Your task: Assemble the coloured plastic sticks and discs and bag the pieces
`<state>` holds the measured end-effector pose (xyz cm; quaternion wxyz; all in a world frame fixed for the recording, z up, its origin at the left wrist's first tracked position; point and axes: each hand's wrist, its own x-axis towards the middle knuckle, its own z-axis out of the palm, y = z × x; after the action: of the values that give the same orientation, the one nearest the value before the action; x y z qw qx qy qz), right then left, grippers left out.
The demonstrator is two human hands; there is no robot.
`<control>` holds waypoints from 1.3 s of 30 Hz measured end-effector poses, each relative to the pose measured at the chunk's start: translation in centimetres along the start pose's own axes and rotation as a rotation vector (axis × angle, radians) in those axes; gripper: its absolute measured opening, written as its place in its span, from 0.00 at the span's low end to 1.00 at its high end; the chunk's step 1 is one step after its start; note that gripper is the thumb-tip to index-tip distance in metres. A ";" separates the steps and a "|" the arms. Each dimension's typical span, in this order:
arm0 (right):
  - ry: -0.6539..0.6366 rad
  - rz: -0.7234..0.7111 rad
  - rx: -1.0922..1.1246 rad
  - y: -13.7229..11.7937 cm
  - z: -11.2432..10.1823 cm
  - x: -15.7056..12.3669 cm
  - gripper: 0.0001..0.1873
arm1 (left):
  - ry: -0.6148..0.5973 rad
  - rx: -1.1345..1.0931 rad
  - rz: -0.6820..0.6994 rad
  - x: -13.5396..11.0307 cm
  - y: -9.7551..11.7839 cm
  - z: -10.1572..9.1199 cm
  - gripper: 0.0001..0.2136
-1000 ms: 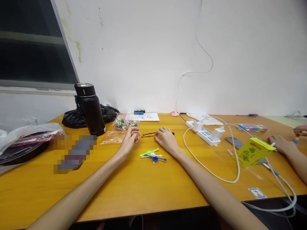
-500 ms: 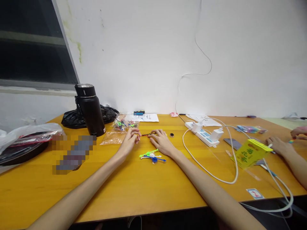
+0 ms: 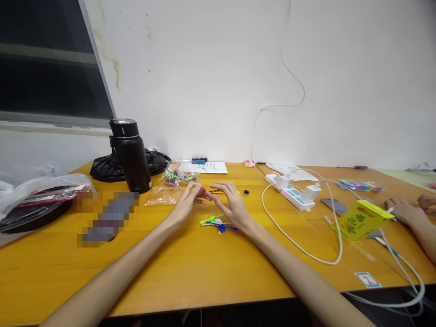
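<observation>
Pinching a small red piece (image 3: 203,190) between left hand (image 3: 185,204) fingertips | right hand (image 3: 231,204) open, empty, at 3 o'clock | best kept low over orange table (image 3: 204,263), fingertips steady

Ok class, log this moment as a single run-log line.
left hand: pinching red piece | right hand: fingertips at the piece | green-blue sticks: on table

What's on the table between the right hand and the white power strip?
In the head view, a small black ring lies on the bare orange table between the right hand and the power strip, just short of the looping white cable.
</observation>
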<state>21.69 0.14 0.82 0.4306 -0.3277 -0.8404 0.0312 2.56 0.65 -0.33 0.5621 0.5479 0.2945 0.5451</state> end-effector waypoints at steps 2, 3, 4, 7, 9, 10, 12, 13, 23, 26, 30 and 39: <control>-0.004 -0.015 0.000 -0.3 0.2 -0.1 0.15 | -0.038 0.015 -0.023 -0.3 0.0 0.2 0.18; -0.007 -0.016 0.000 -0.3 0.4 -0.2 0.15 | -0.066 0.020 -0.033 -0.4 -0.1 0.3 0.18; -0.007 -0.016 0.001 -0.3 0.5 -0.2 0.14 | -0.095 0.026 -0.045 -0.5 -0.1 0.5 0.18; 0.013 -0.023 0.004 -0.2 0.6 -0.3 0.12 | -0.135 0.040 -0.078 -0.9 -0.3 0.7 0.18; 0.032 -0.036 0.004 -0.2 0.6 -0.3 0.10 | -0.136 0.048 -0.098 -0.9 -0.3 0.8 0.19; 0.038 -0.042 0.005 -0.3 0.5 -0.3 0.10 | -0.137 0.049 -0.101 -0.9 -0.3 0.8 0.19; 0.052 -0.042 0.019 -0.3 0.5 -0.2 0.08 | -0.137 0.056 -0.087 -0.8 -0.2 0.7 0.19; 0.065 -0.035 0.033 -0.3 0.4 -0.2 0.08 | -0.127 0.068 -0.069 -0.6 -0.2 0.6 0.19; 0.225 0.057 -0.012 2.4 -1.4 0.1 0.09 | 0.005 0.206 -0.026 -0.2 0.0 -0.1 0.11; 0.258 0.085 -0.061 3.3 -2.1 0.1 0.09 | -0.001 0.242 -0.021 -0.3 -0.3 -0.1 0.09; 0.252 0.126 -0.126 5.1 -3.1 0.0 0.10 | -0.019 0.265 -0.023 -0.2 -0.7 -0.4 0.09; 0.254 0.457 -0.279 12.1 -5.6 -2.0 0.12 | -0.051 0.325 -0.015 -0.2 -0.7 -0.5 0.06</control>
<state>33.01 7.15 -1.09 0.4652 -0.5656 -0.6803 -0.0297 2.25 0.81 -1.19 0.4775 0.6430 0.3686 0.4719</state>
